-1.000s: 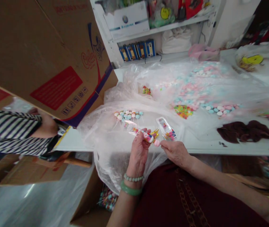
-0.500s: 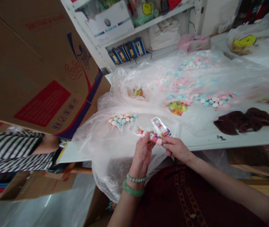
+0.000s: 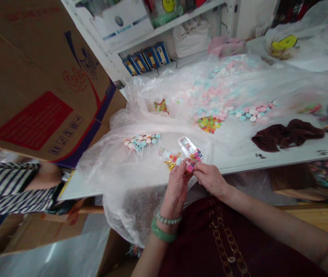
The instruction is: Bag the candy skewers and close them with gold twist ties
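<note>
My left hand (image 3: pixel 176 184) and my right hand (image 3: pixel 210 177) meet at the near edge of the white table (image 3: pixel 282 157). Both pinch a small clear packet (image 3: pixel 189 165) with colourful candy inside. Gold twist ties (image 3: pixel 170 164) stick out beside my left fingers. Just beyond my hands, another filled clear packet (image 3: pixel 189 147) lies on the plastic sheet (image 3: pixel 129 169). A cluster of pastel lollipops (image 3: pixel 141 141) lies to its left.
A large cardboard box (image 3: pixel 37 88) looms at the left. A person in a striped sleeve (image 3: pixel 5 188) is at the left. Heaps of pastel candies (image 3: pixel 224 96), a multicoloured candy pile (image 3: pixel 209 124) and a brown cloth (image 3: pixel 288 134) lie on the table. White shelves (image 3: pixel 164 34) stand behind.
The view shifted down and left. My hands drew closer together over the packet, and the pink lollipop head between them is now mostly covered by my fingers.
</note>
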